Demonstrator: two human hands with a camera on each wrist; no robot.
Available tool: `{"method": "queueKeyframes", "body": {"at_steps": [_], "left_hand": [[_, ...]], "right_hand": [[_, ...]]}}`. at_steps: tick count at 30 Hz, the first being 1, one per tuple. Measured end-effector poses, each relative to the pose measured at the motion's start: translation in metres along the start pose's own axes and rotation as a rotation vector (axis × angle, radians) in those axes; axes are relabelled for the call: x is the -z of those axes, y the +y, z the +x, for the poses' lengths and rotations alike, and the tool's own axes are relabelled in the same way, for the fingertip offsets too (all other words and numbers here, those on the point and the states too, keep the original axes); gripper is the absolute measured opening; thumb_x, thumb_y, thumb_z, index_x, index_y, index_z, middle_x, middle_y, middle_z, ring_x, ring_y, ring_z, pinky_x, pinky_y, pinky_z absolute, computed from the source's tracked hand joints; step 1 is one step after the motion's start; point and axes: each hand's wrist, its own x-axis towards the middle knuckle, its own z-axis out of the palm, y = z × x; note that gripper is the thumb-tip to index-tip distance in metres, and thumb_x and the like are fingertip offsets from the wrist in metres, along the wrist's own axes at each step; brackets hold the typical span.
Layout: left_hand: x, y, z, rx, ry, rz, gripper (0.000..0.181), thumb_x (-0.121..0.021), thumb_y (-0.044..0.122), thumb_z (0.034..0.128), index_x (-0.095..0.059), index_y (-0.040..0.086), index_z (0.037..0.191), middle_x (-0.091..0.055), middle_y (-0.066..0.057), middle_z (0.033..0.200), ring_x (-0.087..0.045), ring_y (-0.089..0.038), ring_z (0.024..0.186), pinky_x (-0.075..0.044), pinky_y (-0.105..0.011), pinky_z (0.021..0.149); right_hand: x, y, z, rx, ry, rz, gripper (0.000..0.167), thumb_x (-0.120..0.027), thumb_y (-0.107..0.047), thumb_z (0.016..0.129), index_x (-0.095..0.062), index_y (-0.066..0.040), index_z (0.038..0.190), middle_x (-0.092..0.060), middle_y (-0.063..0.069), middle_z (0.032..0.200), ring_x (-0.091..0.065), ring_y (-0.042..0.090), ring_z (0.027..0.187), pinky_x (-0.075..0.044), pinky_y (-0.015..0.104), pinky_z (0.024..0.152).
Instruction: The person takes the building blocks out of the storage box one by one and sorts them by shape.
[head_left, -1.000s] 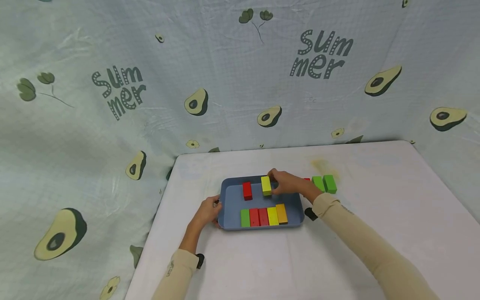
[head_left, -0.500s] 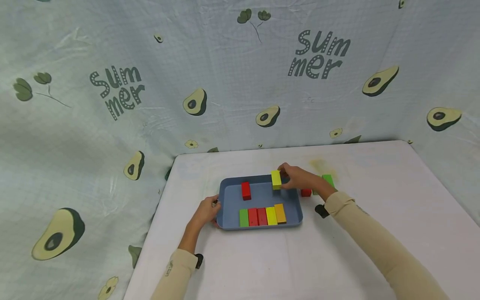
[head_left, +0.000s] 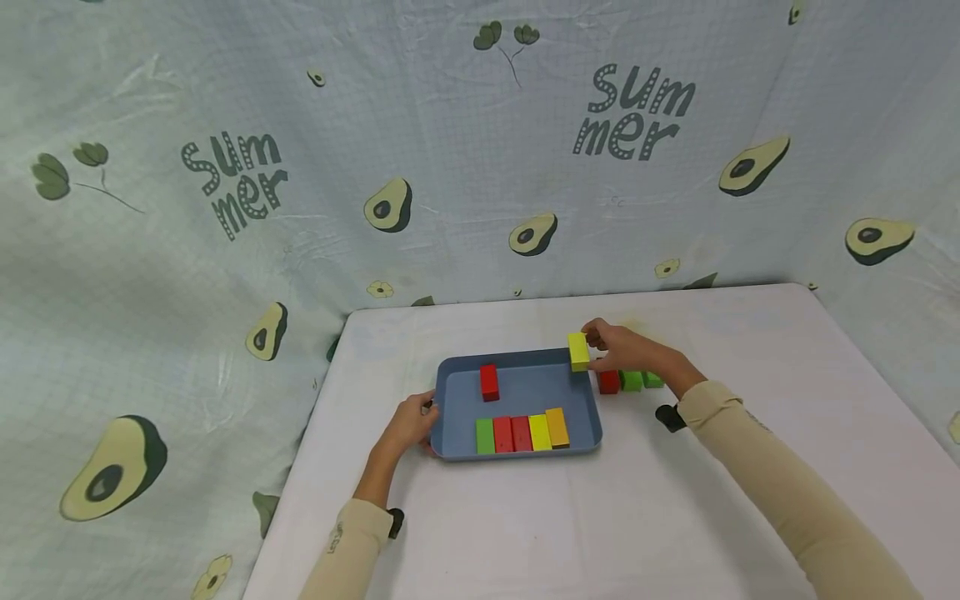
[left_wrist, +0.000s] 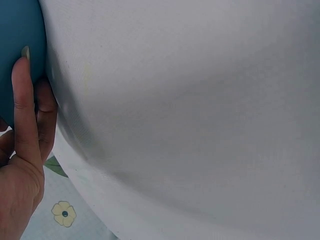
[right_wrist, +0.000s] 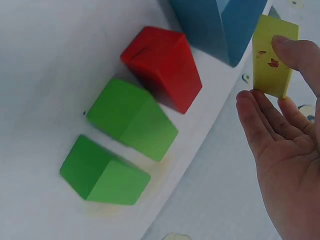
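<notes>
So, a blue-grey tray [head_left: 528, 396] is set on the white counter [head_left: 517, 533]. Along its near wall a row is lined up, left to right: light-green block [head_left: 485, 436], two red blocks [head_left: 503, 434], second yellow block [head_left: 540, 432], orange block [head_left: 557, 428]. The tray's left wall is touched by the left hand [head_left: 408, 421], fingers fairly straight; whether it's gripped or just braced can't be told. Further in, a lone red block [head_left: 489, 383] is parked. To the right, on the counter, a spare red block [head_left: 608, 382] and two green blocks [head_left: 632, 381] are left outside. Over the tray's far right corner, a yellow block [head_left: 578, 352] is pinched by the right hand [head_left: 630, 348], thumb on its marked face. It'd probably be light, stiff, hard to break, maybe slightly slick; best held by opposite long faces, around the middle.
</notes>
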Motion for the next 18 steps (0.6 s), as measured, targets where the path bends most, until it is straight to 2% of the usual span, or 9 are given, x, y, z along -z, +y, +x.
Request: {"method": "queueKeyframes", "body": {"at_steps": [9, 18], "left_hand": [[0.001, -0.001, 0.0, 0.008, 0.008, 0.008, 0.046, -0.051, 0.008, 0.0889, -0.049, -0.007, 0.132, -0.063, -0.018, 0.107, -0.055, -0.025, 0.089, -0.043, -0.042, 0.087], [0.001, -0.001, 0.001, 0.001, 0.006, 0.006, 0.044, -0.051, 0.005, 0.0888, -0.05, -0.008, 0.131, -0.063, -0.017, 0.102, -0.056, -0.025, 0.086, -0.044, -0.042, 0.084]], "right_hand": [[0.014, 0.018, -0.012, -0.003, -0.001, -0.013, 0.062, -0.065, -0.012, 0.085, -0.031, 0.005, 0.134, -0.042, 0.029, 0.132, -0.043, 0.042, 0.12, -0.036, 0.049, 0.098], [0.03, 0.033, -0.029, 0.009, -0.006, -0.001, 0.064, -0.068, -0.018, 0.086, -0.03, 0.006, 0.132, -0.039, 0.031, 0.134, -0.039, 0.045, 0.122, -0.033, 0.052, 0.098]]}}
